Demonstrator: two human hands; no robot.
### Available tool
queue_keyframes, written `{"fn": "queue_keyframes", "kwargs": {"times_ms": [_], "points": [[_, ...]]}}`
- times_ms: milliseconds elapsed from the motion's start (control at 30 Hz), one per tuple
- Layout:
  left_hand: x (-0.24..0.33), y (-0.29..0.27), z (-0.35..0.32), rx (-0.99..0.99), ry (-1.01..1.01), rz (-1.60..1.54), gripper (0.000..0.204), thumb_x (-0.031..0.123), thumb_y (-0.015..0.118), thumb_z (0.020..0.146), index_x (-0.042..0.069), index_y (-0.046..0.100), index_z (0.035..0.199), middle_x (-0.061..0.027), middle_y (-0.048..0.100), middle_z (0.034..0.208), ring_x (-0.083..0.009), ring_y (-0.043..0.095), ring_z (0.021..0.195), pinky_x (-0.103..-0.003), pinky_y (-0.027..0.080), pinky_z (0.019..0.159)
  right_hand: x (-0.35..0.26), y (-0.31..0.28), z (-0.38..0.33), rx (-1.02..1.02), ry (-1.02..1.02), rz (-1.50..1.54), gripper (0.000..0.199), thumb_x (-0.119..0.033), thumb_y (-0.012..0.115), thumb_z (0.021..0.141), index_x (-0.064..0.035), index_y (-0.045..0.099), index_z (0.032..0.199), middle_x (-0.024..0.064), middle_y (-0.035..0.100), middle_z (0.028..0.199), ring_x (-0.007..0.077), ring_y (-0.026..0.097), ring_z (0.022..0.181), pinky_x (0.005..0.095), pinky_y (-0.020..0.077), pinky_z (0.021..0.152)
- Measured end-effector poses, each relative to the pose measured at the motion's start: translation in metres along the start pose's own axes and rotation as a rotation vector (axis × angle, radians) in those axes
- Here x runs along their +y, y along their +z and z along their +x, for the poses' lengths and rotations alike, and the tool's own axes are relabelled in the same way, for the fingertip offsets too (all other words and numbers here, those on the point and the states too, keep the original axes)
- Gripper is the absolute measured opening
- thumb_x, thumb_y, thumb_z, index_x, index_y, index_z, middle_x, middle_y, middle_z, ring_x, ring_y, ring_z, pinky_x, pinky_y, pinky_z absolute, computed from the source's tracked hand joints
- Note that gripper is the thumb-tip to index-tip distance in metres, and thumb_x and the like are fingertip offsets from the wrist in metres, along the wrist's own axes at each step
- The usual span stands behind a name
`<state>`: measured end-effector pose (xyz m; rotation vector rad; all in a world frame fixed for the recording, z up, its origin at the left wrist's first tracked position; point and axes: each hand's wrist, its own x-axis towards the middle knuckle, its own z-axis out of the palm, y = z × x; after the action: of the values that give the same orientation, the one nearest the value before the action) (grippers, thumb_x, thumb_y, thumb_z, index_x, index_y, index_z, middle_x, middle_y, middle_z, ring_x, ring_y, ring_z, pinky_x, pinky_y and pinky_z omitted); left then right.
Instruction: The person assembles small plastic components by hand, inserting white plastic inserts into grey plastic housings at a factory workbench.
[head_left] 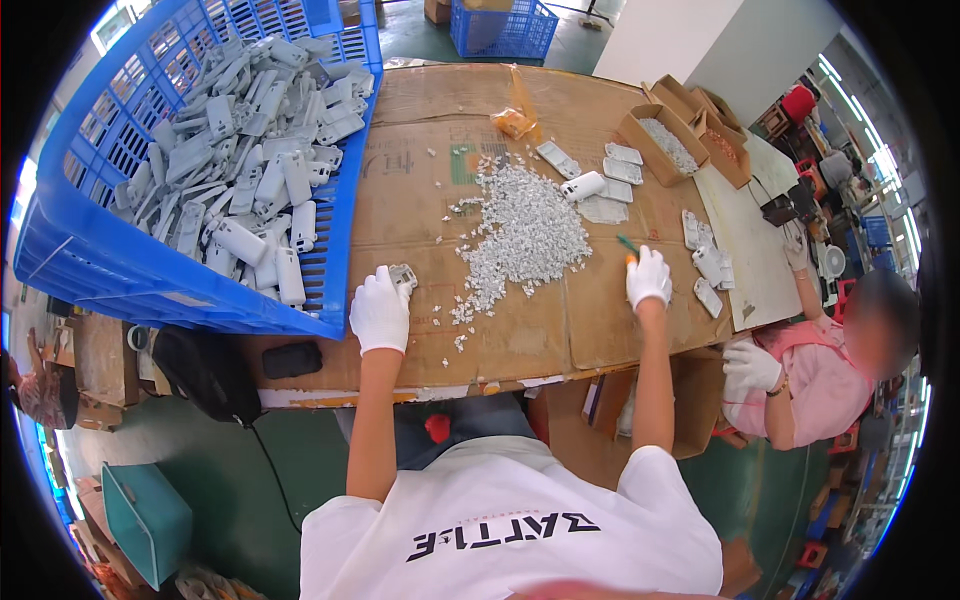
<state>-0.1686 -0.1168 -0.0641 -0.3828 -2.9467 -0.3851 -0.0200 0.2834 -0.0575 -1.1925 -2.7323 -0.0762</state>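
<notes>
My left hand (380,312), in a white glove, grips a grey-white plastic casing (402,277) at the left of the cardboard-covered table. In my gloved right hand (649,279) is a thin tool with an orange handle and a dark green shaft (627,244); its exact kind is too small to tell. Between the hands spreads a heap of tiny whitish plastic pieces (525,230). Beyond my right hand lie several pale casings (622,170), one white casing (583,186) among them, and more casings (708,262) sit farther right.
A large blue crate (180,290) heaped with casings (255,150) stands at the left. Small cardboard boxes (650,160) hold little parts at the back right. A black pouch (292,360) lies near the front edge. A co-worker in pink (800,380) sits at the right.
</notes>
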Motion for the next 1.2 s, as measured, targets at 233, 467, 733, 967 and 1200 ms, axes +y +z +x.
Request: {"fn": "queue_keyframes", "kwargs": {"times_ms": [233, 467, 733, 967, 1200], "points": [[0.004, -0.013, -0.008, 0.121, 0.016, 0.034, 0.029, 0.032, 0.080, 0.076, 0.014, 0.067, 0.094, -0.0083, 0.063, 0.087, -0.0286, 0.064, 0.085, -0.042, 0.051, 0.071, -0.010, 0.003, -0.039, 0.223, -0.186, -0.190, 0.004, -0.012, 0.058, 0.088, -0.0141, 0.062, 0.090, 0.0065, 0.061, 0.091, 0.0271, 0.064, 0.088, 0.0412, 0.0540, 0.071], [-0.003, -0.005, -0.005, 0.117, 0.049, -0.289, 0.028, 0.032, 0.074, 0.085, 0.006, 0.066, 0.079, -0.0135, 0.059, 0.086, -0.0338, 0.059, 0.081, -0.045, 0.047, 0.070, -0.009, -0.001, -0.064, 0.084, -0.229, 0.143, 0.012, -0.005, 0.057, 0.087, -0.0132, 0.062, 0.094, 0.0090, 0.058, 0.100, 0.0326, 0.060, 0.092, 0.0444, 0.0519, 0.078], [-0.015, 0.032, 0.002, 0.106, -0.117, -0.903, 0.032, 0.026, 0.059, 0.099, 0.005, 0.057, 0.124, -0.0200, 0.068, 0.114, -0.0351, 0.067, 0.105, -0.042, 0.052, 0.088, -0.031, -0.006, -0.035, 0.237, -0.472, 0.306, 0.007, -0.004, 0.057, 0.084, -0.0091, 0.062, 0.085, 0.0078, 0.065, 0.122, 0.0324, 0.065, 0.099, 0.0408, 0.0537, 0.083], [-0.011, 0.017, 0.006, 0.031, -0.095, -0.904, 0.049, 0.020, 0.062, 0.088, 0.011, 0.051, 0.135, -0.0212, 0.068, 0.113, -0.0379, 0.066, 0.104, -0.045, 0.052, 0.088, -0.230, -0.022, 0.076, 0.169, -0.834, 0.751, 0.015, -0.007, 0.060, 0.085, -0.0127, 0.067, 0.097, 0.0130, 0.065, 0.100, 0.0344, 0.065, 0.094, 0.0457, 0.0529, 0.079], [-0.003, 0.016, 0.000, 0.016, -0.063, -0.910, 0.044, 0.015, 0.065, 0.086, 0.009, 0.056, 0.128, -0.0192, 0.067, 0.116, -0.0353, 0.066, 0.106, -0.043, 0.052, 0.090, -0.303, 0.044, 0.148, 0.144, -1.011, 0.156, 0.011, -0.009, 0.058, 0.085, -0.0114, 0.069, 0.088, 0.0156, 0.065, 0.094, 0.0343, 0.069, 0.092, 0.0433, 0.0574, 0.077]]}}
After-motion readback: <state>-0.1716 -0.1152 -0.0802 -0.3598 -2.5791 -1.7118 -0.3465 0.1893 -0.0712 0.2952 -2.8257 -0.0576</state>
